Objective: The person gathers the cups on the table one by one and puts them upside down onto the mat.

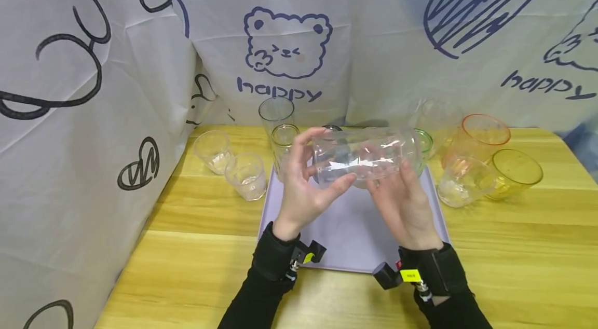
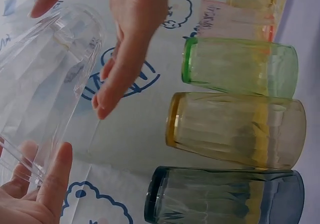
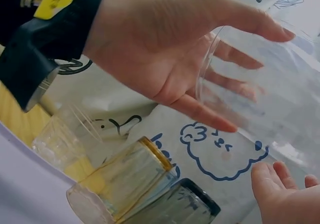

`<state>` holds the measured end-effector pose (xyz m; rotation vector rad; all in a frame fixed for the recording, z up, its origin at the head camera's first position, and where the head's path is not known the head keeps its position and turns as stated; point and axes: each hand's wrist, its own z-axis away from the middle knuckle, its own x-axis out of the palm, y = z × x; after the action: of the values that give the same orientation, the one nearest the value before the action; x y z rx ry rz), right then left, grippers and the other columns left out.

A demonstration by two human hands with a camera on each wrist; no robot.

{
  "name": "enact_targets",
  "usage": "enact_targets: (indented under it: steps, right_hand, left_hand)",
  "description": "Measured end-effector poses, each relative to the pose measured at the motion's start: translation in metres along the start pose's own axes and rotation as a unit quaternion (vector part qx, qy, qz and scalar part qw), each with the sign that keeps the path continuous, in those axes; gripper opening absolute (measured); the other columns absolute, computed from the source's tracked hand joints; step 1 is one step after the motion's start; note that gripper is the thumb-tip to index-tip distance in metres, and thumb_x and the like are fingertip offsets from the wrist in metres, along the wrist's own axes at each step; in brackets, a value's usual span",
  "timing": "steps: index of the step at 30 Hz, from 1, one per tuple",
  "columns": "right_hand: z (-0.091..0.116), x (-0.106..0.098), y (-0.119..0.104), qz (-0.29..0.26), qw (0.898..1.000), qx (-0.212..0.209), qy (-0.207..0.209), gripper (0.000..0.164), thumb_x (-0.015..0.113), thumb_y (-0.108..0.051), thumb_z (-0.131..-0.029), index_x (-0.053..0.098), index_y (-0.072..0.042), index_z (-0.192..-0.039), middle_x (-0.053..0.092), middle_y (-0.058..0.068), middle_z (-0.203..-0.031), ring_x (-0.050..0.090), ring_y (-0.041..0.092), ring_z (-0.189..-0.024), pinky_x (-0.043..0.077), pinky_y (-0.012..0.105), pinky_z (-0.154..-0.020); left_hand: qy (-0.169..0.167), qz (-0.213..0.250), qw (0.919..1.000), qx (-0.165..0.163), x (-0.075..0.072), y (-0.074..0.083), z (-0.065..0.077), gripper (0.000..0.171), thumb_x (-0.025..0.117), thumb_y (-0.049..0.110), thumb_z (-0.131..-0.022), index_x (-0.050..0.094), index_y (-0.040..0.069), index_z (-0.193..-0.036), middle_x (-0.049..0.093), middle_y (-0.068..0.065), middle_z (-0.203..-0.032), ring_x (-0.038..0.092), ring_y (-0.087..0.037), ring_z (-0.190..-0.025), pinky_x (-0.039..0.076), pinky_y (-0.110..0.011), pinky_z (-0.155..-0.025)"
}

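A large clear drinking glass point(image 1: 369, 155) lies sideways in the air above the lilac tray point(image 1: 352, 235). At its left end my left hand point(image 1: 306, 183) grips it, thumb in front and fingers around the far side. My right hand point(image 1: 404, 204) is at the other end, its fingers extended behind the glass and visible through it. In the right wrist view that thumb reaches along the near side of the glass. Behind stand a green glass point(image 2: 240, 66), an amber glass point(image 2: 235, 129) and a dark blue-grey glass point(image 2: 225, 196), partly hidden in the head view.
Two small clear glasses point(image 1: 246, 178) stand left of the tray on the wooden table point(image 1: 201, 266). To the right are a tilted clear glass point(image 1: 464, 183), a yellow glass point(image 1: 516, 173) and an orange-rimmed glass point(image 1: 486, 132). A printed white curtain point(image 1: 374, 59) hangs behind and at left.
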<state>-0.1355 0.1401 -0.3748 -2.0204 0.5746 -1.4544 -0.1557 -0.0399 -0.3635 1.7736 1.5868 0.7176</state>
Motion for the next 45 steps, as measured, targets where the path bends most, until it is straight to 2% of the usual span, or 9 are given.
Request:
enact_targets:
  steps: [6, 11, 21, 26, 30, 34, 37, 41, 45]
  right_hand:
    - [-0.002, -0.001, -0.006, -0.048, 0.998, -0.027, 0.026, 0.052, 0.072, -0.028, -0.093, 0.043, -0.024, -0.137, 0.049, 0.003, -0.143, 0.054, 0.022, -0.133, 0.045, 0.035, -0.116]
    - [-0.001, 0.0, -0.008, 0.006, 0.998, -0.036, 0.05, 0.049, 0.069, -0.028, -0.095, 0.042, -0.03, -0.136, 0.047, 0.002, -0.143, 0.054, 0.023, -0.132, 0.049, 0.036, -0.112]
    - [0.001, 0.0, -0.017, 0.039, 0.996, -0.063, 0.043, 0.043, 0.062, -0.018, -0.098, 0.042, -0.022, -0.136, 0.052, 0.003, -0.132, 0.058, 0.022, -0.126, 0.047, 0.037, -0.114]
    - [0.004, 0.002, -0.022, 0.097, 0.992, -0.072, 0.04, 0.04, 0.055, -0.011, -0.1, 0.043, -0.016, -0.138, 0.055, 0.003, -0.133, 0.059, 0.018, -0.123, 0.048, 0.034, -0.113]
    - [0.005, 0.003, -0.025, 0.187, 0.976, -0.105, 0.045, 0.042, 0.053, 0.002, -0.097, 0.047, -0.009, -0.138, 0.062, 0.004, -0.129, 0.061, 0.017, -0.123, 0.05, 0.032, -0.111]
    - [0.006, 0.004, -0.025, 0.295, 0.944, -0.138, 0.058, 0.049, 0.056, 0.011, -0.092, 0.049, -0.009, -0.136, 0.065, 0.002, -0.125, 0.061, 0.016, -0.122, 0.052, 0.026, -0.105]
    - [0.007, 0.004, -0.025, 0.357, 0.921, -0.147, 0.059, 0.054, 0.062, 0.013, -0.089, 0.049, -0.009, -0.137, 0.064, 0.001, -0.126, 0.061, 0.015, -0.121, 0.053, 0.024, -0.102]
    - [0.007, 0.005, -0.023, 0.387, 0.907, -0.159, 0.046, 0.058, 0.066, 0.015, -0.085, 0.049, -0.006, -0.136, 0.063, 0.003, -0.126, 0.062, 0.015, -0.119, 0.055, 0.022, -0.1]
    - [0.007, 0.007, -0.021, 0.41, 0.895, -0.171, 0.034, 0.057, 0.069, 0.015, -0.083, 0.051, -0.003, -0.134, 0.064, 0.004, -0.123, 0.064, 0.014, -0.116, 0.055, 0.02, -0.098]
  left_hand:
    - [-0.025, -0.011, 0.9996, -0.007, 0.005, -0.003, 0.002, 0.079, 0.082, 0.001, -0.07, 0.041, -0.002, -0.138, 0.049, -0.027, -0.138, 0.061, -0.039, -0.116, 0.06, -0.037, -0.095]
    - [-0.041, -0.019, 0.9988, -0.018, 0.005, -0.002, 0.004, 0.079, 0.082, 0.002, -0.072, 0.041, 0.0, -0.139, 0.047, -0.026, -0.14, 0.06, -0.036, -0.119, 0.058, -0.037, -0.1]
    - [-0.078, -0.059, 0.995, -0.018, 0.001, -0.001, 0.001, 0.084, 0.086, 0.006, -0.072, 0.04, 0.004, -0.142, 0.053, -0.017, -0.14, 0.058, -0.027, -0.122, 0.054, -0.038, -0.102]
    - [-0.092, -0.133, 0.9868, -0.006, -0.004, 0.003, 0.0, 0.09, 0.09, 0.016, -0.071, 0.04, 0.009, -0.146, 0.051, -0.012, -0.143, 0.053, -0.025, -0.128, 0.046, -0.041, -0.113]
    - [-0.084, -0.24, 0.9665, 0.032, -0.008, 0.01, -0.001, 0.091, 0.092, 0.031, -0.069, 0.045, 0.014, -0.145, 0.051, -0.007, -0.143, 0.049, -0.021, -0.134, 0.042, -0.038, -0.116]
    - [-0.089, -0.332, 0.9372, 0.057, -0.007, 0.016, 0.0, 0.092, 0.091, 0.044, -0.068, 0.048, 0.016, -0.145, 0.052, -0.007, -0.144, 0.05, -0.022, -0.136, 0.043, -0.04, -0.115]
    - [-0.108, -0.37, 0.9218, 0.044, -0.004, 0.019, 0.001, 0.095, 0.089, 0.05, -0.069, 0.046, 0.019, -0.147, 0.051, -0.006, -0.146, 0.049, -0.024, -0.137, 0.043, -0.043, -0.115]
    - [-0.133, -0.386, 0.9126, 0.023, 0.0, 0.019, 0.003, 0.097, 0.088, 0.052, -0.07, 0.043, 0.021, -0.15, 0.049, -0.004, -0.148, 0.049, -0.023, -0.137, 0.046, -0.043, -0.113]
    - [-0.141, -0.388, 0.9104, 0.024, 0.005, 0.017, 0.004, 0.097, 0.088, 0.051, -0.07, 0.042, 0.02, -0.15, 0.051, -0.003, -0.147, 0.051, -0.023, -0.135, 0.049, -0.042, -0.11]
